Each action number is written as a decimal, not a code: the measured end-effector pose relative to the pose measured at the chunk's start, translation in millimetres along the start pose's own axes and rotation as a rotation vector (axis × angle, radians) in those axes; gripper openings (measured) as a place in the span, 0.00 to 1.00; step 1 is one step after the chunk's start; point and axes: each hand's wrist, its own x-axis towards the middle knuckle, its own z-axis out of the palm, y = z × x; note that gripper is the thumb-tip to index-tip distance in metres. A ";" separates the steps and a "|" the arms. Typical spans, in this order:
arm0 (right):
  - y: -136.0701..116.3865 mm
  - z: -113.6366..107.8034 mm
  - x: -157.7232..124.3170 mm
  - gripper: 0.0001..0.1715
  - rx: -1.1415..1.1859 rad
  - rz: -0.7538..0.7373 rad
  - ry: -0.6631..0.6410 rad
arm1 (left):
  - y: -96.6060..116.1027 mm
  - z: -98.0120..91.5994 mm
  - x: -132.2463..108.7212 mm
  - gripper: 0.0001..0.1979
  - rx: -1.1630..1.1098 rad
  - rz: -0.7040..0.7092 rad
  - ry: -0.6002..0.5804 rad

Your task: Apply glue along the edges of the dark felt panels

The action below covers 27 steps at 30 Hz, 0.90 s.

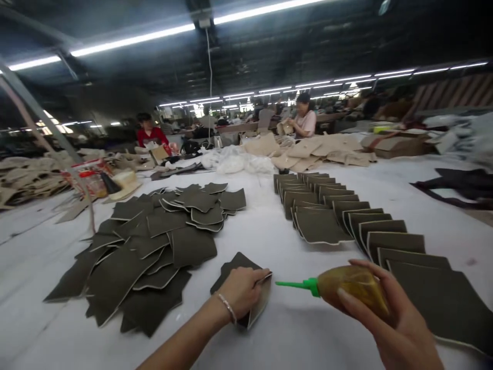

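My left hand (242, 294) presses on a dark olive fabric piece (235, 263) with a pale backing, its fingers closed over a folded edge. A squeeze bottle (352, 289) of amber liquid, with a long green nozzle, lies in my right hand (400, 313), fingers and thumb wrapped round it. The nozzle points left, its tip a little apart from the folded edge. To the left spreads a loose heap of similar dark pieces (154, 246). On the right, overlapping rows of pieces (393, 241) run away from me.
Beyond lie clear plastic film (242, 160) and beige fabric pieces (323, 149). A slanted pole (71, 149) rises at the left beside a red packet (92, 177). Two people sit across the table, one in a red top (152, 136), one in a pale top (306, 123).
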 end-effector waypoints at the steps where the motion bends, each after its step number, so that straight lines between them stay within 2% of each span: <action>1: -1.2 3.5 0.0 0.36 -0.066 -0.021 -0.017 | 1.8 1.3 0.3 0.24 -0.011 -0.008 0.005; 7: 1.3 20.0 1.3 0.34 -0.317 -0.139 -0.089 | 4.9 6.9 -0.4 0.23 -0.002 -0.008 0.021; 16: 5.9 28.9 6.1 0.26 -0.418 -0.462 -0.138 | 8.8 8.9 2.6 0.21 0.042 -0.007 0.033; 22: 8.0 29.1 5.2 0.24 -0.387 -0.323 -0.103 | 9.9 11.0 0.0 0.21 0.028 -0.004 0.041; 27: 10.8 28.2 6.5 0.26 -0.381 -0.348 -0.119 | 4.1 9.5 1.7 0.21 -0.048 0.051 0.057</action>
